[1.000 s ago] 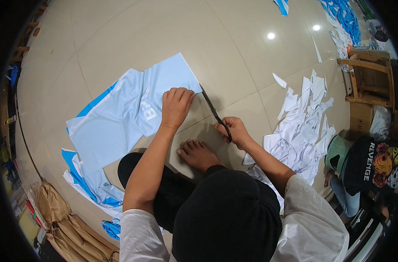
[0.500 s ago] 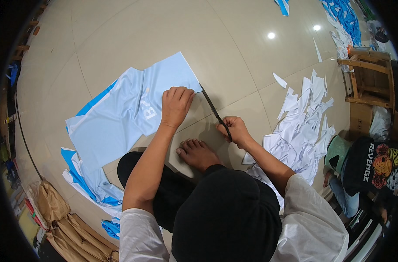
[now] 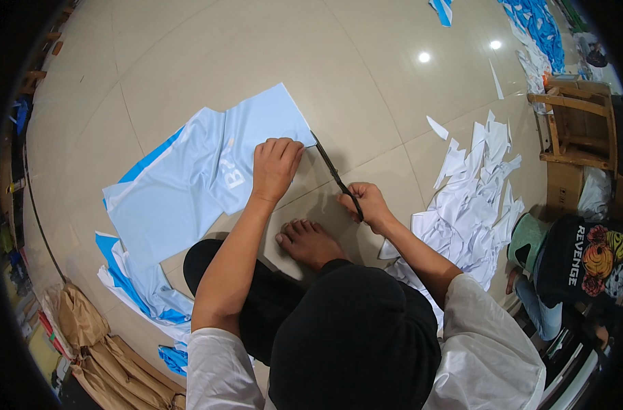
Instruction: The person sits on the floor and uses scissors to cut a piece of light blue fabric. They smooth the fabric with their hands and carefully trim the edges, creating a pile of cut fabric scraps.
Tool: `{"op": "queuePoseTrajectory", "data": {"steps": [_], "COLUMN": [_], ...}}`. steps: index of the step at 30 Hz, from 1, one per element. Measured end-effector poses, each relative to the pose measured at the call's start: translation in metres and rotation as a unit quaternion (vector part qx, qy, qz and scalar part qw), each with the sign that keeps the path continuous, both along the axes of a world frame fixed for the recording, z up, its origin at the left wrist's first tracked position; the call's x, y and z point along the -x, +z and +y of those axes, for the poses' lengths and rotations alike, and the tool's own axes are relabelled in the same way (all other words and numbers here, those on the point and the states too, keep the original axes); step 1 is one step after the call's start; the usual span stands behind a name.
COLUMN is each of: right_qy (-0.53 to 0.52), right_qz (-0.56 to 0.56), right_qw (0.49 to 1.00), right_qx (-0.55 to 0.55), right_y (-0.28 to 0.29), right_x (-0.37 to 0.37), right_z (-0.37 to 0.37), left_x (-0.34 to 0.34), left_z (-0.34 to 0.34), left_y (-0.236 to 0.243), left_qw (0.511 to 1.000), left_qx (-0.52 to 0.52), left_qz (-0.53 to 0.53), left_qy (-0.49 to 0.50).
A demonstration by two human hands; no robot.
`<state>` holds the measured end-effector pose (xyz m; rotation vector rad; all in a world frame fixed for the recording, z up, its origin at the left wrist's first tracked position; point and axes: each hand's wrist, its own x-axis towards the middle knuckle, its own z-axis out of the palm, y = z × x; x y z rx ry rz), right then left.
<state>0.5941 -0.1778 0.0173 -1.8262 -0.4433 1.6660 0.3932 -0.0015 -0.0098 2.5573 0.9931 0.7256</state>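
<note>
A light blue piece of fabric (image 3: 171,201) with pale lettering is spread on the floor ahead and to the left, a brighter blue strip showing along its far left edge. My left hand (image 3: 276,166) grips the fabric near its right-hand edge, fingers bent and close together. In my right hand (image 3: 367,205) is a pair of black scissors (image 3: 333,169), held by the handles. Their blades reach forward and left, with the tip at the fabric's right edge, just beyond my left fingers. The fingers inside the handle loops are partly hidden.
White fabric scraps (image 3: 455,212) are heaped to my right. Folded blue and white fabric (image 3: 144,290) lies by my left knee. A wooden chair (image 3: 575,123) and a seated person in a dark shirt (image 3: 578,263) are at the far right. Brown covers (image 3: 113,355) lie lower left.
The scissors have turned slightly at the fabric's edge, and the far corner of the fabric sits a touch lower. Both hands stay almost where they were.
</note>
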Motion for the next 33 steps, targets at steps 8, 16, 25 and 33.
{"op": "queuePoseTrajectory", "data": {"steps": [8,16,25,33], "right_qy": [-0.014,-0.019,-0.019,-0.014], "right_qz": [0.011,0.011,0.014,0.002], "right_qw": [1.000,1.000,1.000,1.000], "right_qx": [-0.001,0.003,-0.013,-0.005], "right_y": [0.004,0.005,-0.004,0.007], "right_x": [0.001,0.002,0.001,0.001], "right_z": [0.013,0.015,0.010,0.014], "left_x": [0.001,0.000,0.000,0.001], "left_z": [0.001,0.000,0.000,0.001], "left_y": [0.002,0.003,0.002,0.000], "left_qw": [1.000,1.000,1.000,1.000], "left_qx": [0.002,0.001,0.003,-0.001], "left_qz": [0.004,-0.007,-0.008,-0.006], "left_qy": [-0.004,-0.001,-0.003,-0.001]}}
